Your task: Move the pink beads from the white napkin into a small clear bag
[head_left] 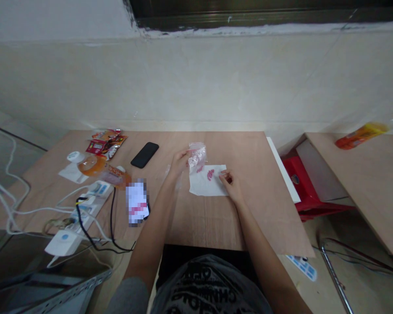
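**Clear plastic bag of pink bits (196, 157) held by a white paper**

From the head camera, we look down at two bare arms over a light wood table (249, 152). The bag hangs just above the top of a square of white paper (206, 185). The paper lies flat on the table. A small row of pink bits (210, 174) sits on it.

Our left hand (178, 163) holds the bag, with the fingers closed on its side. Our right hand (231, 185) rests by the right edge of the paper. Its fingers (223, 174) are pinched in a narrow shape, and we cannot tell if they hold a tiny thing.

Farther left on the table we see a black phone (144, 155), shiny snack packets (106, 144), and a white power strip (91, 203) with black and white wires. Near our left arm is a white and pink thing (136, 203), too blurred to tell what it is. To the right is a red plastic stool (301, 183). Past it, an orange and yellow bottle (363, 133) lies on a second wood table (356, 183).
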Tool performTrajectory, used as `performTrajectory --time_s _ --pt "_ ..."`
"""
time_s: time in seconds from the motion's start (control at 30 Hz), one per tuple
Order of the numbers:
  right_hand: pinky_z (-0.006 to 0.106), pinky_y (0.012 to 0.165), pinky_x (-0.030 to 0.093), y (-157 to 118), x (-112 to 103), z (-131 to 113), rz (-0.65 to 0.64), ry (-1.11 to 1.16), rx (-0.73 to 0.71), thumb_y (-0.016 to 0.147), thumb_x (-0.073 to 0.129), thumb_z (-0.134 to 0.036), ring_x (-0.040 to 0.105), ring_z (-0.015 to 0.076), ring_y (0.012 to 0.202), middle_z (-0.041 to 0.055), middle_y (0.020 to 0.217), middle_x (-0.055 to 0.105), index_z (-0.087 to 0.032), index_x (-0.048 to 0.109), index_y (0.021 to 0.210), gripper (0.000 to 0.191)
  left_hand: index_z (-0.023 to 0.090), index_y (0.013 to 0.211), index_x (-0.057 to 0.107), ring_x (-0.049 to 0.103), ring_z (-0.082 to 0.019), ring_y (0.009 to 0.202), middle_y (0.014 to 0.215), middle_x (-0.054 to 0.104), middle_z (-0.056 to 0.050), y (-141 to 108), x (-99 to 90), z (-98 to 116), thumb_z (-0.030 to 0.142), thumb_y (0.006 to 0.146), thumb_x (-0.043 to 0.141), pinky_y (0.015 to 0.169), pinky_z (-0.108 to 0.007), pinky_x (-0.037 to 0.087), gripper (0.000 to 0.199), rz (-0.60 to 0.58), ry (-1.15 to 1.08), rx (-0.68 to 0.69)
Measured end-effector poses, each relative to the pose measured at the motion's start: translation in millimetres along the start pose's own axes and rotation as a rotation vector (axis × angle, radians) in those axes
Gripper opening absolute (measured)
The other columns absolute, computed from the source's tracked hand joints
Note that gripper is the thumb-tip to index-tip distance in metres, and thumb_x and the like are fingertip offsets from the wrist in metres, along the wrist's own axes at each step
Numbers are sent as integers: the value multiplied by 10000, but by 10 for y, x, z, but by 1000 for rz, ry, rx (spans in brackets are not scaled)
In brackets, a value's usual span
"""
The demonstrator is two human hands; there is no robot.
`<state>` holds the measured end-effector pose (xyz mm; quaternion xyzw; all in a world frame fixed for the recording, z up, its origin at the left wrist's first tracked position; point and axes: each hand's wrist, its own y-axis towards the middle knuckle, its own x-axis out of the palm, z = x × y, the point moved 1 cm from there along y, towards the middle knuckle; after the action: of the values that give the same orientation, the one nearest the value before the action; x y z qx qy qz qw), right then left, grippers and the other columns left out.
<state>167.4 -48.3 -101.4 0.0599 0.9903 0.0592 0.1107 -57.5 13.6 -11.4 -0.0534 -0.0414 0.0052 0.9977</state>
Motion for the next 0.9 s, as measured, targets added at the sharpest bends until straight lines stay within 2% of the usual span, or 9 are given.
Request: performTrajectory --time_s 0.1,0.23,0.37,0.5,0.6,0.67,0.73,0.8,0.9 --pt "308 582 414 -3 -1 23 -6 -10 2 823 595 -509 492 165 614 -2 672 534 -207 610 922 319 131 840 672 597 -106 570 722 683 -45 414 35 137 339 820 626 502 -179 409 214 56 -2 -20" --pt "302 567 404 -4 -3 31 1 3 12 826 596 -490 480 165 605 -2 665 527 -209 618 891 289 133 837 644 605 -119 555 702 688 -67 863 111 62 303 842 584 520 -201 425 181 43 71 -129" --pt "296 555 395 -4 -2 23 17 6 23 825 597 -478 471 162 598 0 659 520 -205 622 872 277 127 734 616 603 -138 564 662 666 -74 1126 138 -159 262 839 561 557 -232 450 179 84 195 -98" --pt "298 562 406 -6 0 18 2 -5 33 828 594 -478 486 166 611 11 675 543 -200 630 877 284 136 690 607 633 -167 699 726 669 -73 1255 107 -293 220 823 557 684 -267 483 165 158 299 -15" --pt "299 586 425 -8 2 10 4 -16 35 832 588 -480 504 168 634 27 705 576 -191 636 876 296 142 860 649 640 -205 938 947 693 -89 1293 49 -288 201 781 617 852 -306 478 104 209 365 55" --pt "296 592 424 -9 1 6 7 -22 32 834 585 -477 505 164 634 26 703 576 -185 635 870 298 154 1021 642 590 -229 1101 1134 661 -106 1267 -29 -250 212 752 670 969 -342 436 277 244 463 143" --pt "293 592 416 -10 -1 3 -1 -26 26 835 581 -471 503 159 629 17 693 563 -182 634 873 296 163 1120 617 549 -248 1180 1236 622 -119 1167 -155 -214 250 751 688 1032 -380 401 386 277 623 259" --pt "291 587 409 -9 -4 -3 -13 -31 18 835 579 -464 497 157 617 7 675 547 -181 633 882 292 172 1128 616 563 -250 1164 1225 631 -116 975 -330 -210 281 787 651 1022 -395 416 360 292 752 320" --pt "292 569 403 -5 -4 -23 -14 -35 13 826 586 -457 487 160 601 5 654 540 -183 631 872 281 174 1091 629 602 -247 1095 1155 661 -108 527 -617 -279 346 840 580 985 -393 447 309 388 858 305"
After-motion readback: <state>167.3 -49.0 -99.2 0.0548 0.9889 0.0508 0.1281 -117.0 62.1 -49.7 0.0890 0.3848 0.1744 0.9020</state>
